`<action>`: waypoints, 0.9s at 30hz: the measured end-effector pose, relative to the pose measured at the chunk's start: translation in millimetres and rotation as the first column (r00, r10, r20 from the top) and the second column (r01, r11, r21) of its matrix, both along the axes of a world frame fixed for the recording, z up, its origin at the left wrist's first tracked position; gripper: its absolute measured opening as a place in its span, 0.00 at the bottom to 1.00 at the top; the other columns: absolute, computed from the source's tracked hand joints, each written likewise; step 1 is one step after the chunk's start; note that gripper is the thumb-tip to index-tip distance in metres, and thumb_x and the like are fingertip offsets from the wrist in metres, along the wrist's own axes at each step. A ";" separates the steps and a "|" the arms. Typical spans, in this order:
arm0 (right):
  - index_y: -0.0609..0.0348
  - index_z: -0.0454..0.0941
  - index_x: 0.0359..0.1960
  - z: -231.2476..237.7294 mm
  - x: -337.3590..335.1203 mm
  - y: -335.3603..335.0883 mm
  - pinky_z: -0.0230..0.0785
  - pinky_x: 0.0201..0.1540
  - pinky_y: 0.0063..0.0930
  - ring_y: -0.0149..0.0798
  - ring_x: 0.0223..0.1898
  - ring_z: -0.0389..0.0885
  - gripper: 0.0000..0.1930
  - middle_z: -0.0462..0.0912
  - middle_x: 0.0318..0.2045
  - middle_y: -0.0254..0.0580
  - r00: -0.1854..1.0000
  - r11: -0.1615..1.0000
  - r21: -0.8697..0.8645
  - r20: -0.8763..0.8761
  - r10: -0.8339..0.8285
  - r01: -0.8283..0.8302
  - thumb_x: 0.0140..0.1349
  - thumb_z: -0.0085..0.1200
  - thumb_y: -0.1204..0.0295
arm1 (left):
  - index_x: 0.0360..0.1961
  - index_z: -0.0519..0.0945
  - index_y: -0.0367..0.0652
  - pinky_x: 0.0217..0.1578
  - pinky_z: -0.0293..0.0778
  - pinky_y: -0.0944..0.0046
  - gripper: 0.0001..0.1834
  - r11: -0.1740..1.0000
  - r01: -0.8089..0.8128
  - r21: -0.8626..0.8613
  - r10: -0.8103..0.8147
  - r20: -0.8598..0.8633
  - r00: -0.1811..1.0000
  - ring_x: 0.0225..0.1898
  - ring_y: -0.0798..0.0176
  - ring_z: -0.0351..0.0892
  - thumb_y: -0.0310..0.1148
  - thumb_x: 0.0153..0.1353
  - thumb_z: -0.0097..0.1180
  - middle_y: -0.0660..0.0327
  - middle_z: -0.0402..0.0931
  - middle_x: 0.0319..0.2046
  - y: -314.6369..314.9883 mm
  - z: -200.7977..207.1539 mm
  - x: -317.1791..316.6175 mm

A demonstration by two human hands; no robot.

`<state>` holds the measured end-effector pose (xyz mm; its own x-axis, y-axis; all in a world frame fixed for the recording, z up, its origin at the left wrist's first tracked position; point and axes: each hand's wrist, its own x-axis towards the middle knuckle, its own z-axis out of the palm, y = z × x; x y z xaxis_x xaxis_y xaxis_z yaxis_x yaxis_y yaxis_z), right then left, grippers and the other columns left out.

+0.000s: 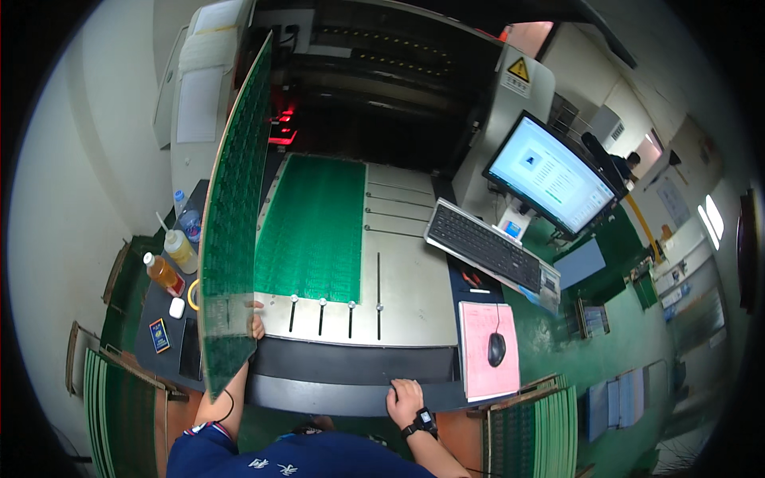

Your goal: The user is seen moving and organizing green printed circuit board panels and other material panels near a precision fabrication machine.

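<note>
My left hand [256, 323] grips the near lower part of a large green circuit board panel [231, 199], its fingers showing round the right side. The panel stands nearly on edge, tilted, left of the machine bed [414, 279]. A second green panel [315, 231] lies flat on the metal bed, with several sliding pins [322, 303] along its near edge. My right hand [405, 401] holds nothing and rests on the dark front edge [343, 396] of the machine, fingers laid over it. A black watch [422, 421] is on that wrist.
Right of the bed are a keyboard [486, 243], a monitor [550, 171] and a mouse [496, 349] on pink paper [478, 374]. Bottles [180, 248] stand on the left side table. Racks of green panels [530, 434] flank me. Another person [625, 165] is far right.
</note>
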<state>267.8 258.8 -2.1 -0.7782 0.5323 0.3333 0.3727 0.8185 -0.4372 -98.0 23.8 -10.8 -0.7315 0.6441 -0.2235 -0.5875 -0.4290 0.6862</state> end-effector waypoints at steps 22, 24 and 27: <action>0.58 0.59 0.56 152.9 246.0 -100.8 0.55 0.61 0.43 0.45 0.60 0.63 0.34 0.64 0.57 0.51 0.452 0.454 -0.599 -0.799 -0.398 -0.660 0.52 0.60 0.56 | 0.36 0.72 0.42 0.45 0.64 0.66 0.10 0.948 0.122 0.294 -0.012 -0.349 0.937 0.40 0.69 0.71 0.36 0.65 0.43 0.63 0.75 0.35 144.6 194.6 348.4; 0.53 0.58 0.59 147.6 286.3 -93.1 0.56 0.59 0.46 0.47 0.57 0.65 0.40 0.65 0.57 0.46 0.290 0.453 -0.590 -0.768 -0.572 -0.668 0.48 0.58 0.46 | 0.42 0.72 0.41 0.43 0.66 0.67 0.11 0.884 0.468 0.014 -0.335 -0.681 0.652 0.39 0.71 0.71 0.36 0.64 0.46 0.65 0.75 0.35 150.5 128.1 349.6; 0.53 0.60 0.59 144.3 360.9 -87.7 0.51 0.62 0.47 0.44 0.59 0.61 0.34 0.66 0.58 0.39 -0.161 0.419 -0.533 -0.463 -0.872 -0.735 0.55 0.51 0.49 | 0.46 0.71 0.40 0.33 0.70 0.70 0.14 0.734 0.665 -0.139 -0.606 -0.575 0.549 0.33 0.69 0.75 0.37 0.64 0.47 0.61 0.76 0.34 152.6 151.4 426.0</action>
